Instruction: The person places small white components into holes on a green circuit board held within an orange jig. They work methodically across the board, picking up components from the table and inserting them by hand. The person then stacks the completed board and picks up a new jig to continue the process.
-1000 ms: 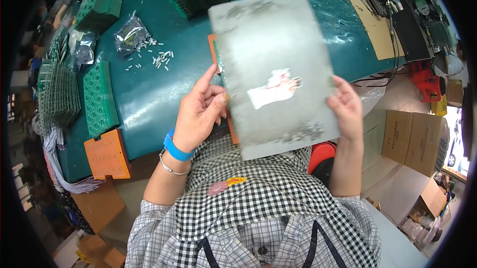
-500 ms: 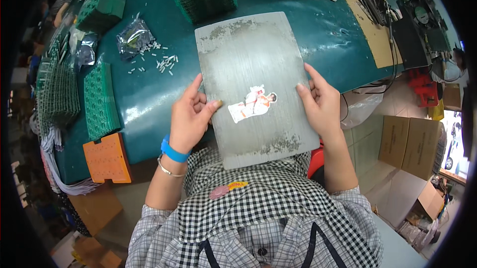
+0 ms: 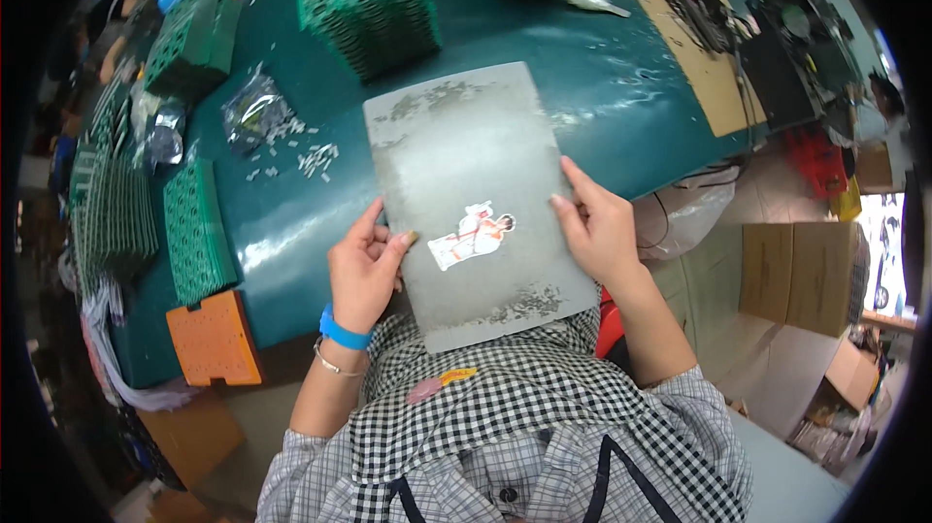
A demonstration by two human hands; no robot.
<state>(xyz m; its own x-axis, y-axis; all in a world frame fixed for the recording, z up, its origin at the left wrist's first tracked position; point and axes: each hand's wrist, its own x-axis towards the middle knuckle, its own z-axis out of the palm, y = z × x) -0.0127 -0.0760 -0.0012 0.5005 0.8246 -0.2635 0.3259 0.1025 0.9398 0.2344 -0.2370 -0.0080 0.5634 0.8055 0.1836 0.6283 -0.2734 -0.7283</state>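
Over the near edge of the green table [image 3: 291, 232], a grey sheet [image 3: 466, 174] with a small sticker [image 3: 473, 235] is lying flat; the left hand [image 3: 364, 266] and right hand [image 3: 597, 227] are gripping its left and right edges.

matt grey worn sheet [image 3: 473, 195], glossy green tabletop [image 3: 602, 77]

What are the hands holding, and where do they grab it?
A grey flat board. The left hand grips its left edge, the right hand its right edge, near the lower end.
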